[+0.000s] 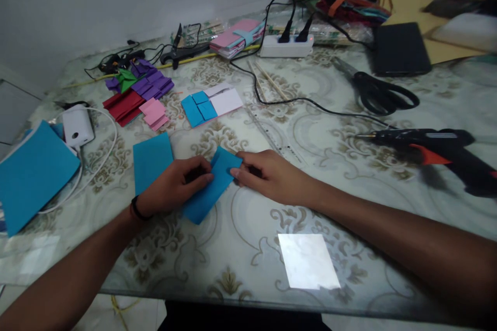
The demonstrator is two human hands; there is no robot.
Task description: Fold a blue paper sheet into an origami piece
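Observation:
A small blue paper (212,189), partly folded along its length, is held between both hands above the patterned table (248,238). My left hand (176,181) pinches its left edge between thumb and fingers; a dark band circles that wrist. On the right, my right hand (267,173) pinches the upper right corner with thumb and forefinger. Another blue sheet (152,158) lies flat beyond my left hand. Farther back sits a folded blue piece (199,108) joined to a white one (226,99).
Folded purple (153,84), red (123,106) and pink (154,114) papers lie back left. Larger blue sheets (37,176) and a white device (78,125) are at left. Scissors (375,90), a glue gun (435,147) and a power strip (286,46) with cables are right and back.

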